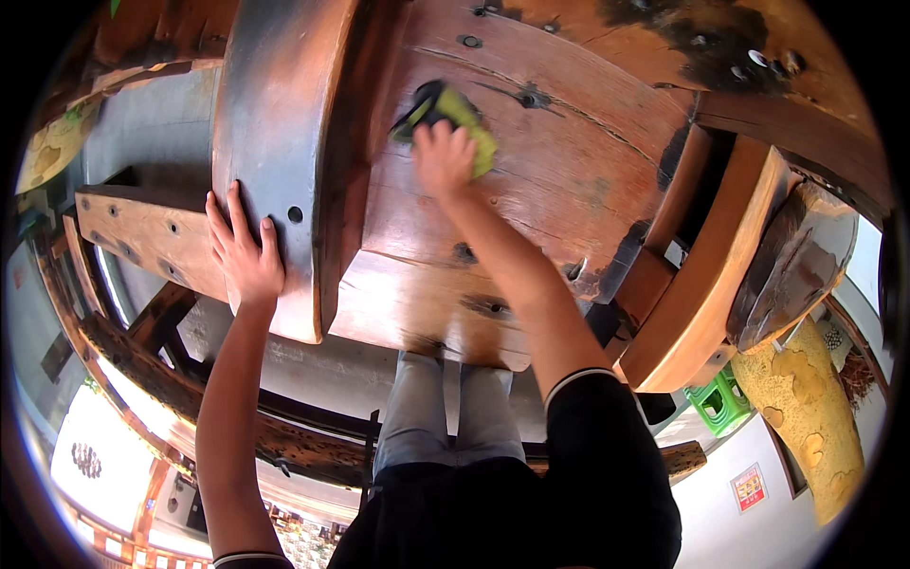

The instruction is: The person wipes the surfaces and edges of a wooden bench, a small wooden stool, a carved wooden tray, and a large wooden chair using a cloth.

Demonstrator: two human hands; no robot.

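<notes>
My right hand [446, 158] presses a yellow-green and black cloth [463, 117] against the broad reddish wooden seat [569, 163] of a heavy timber bench. Motion blurs both the hand and the cloth. Cracks, dark knots and round plugs mark the seat's glossy boards. My left hand [245, 249] lies flat with fingers spread on the thick wooden armrest [274, 128], near a dark round hole in it. Nothing is held in that hand.
At the right stand a curved wooden armrest [711, 284] and a slab-topped wooden piece [796, 263]. Below them are a green plastic stool [718, 400] and a yellow mottled trunk-like column [803, 405]. A plank with dark holes [142, 231] juts out at the left. My legs [419, 412] stand close to the seat's front edge.
</notes>
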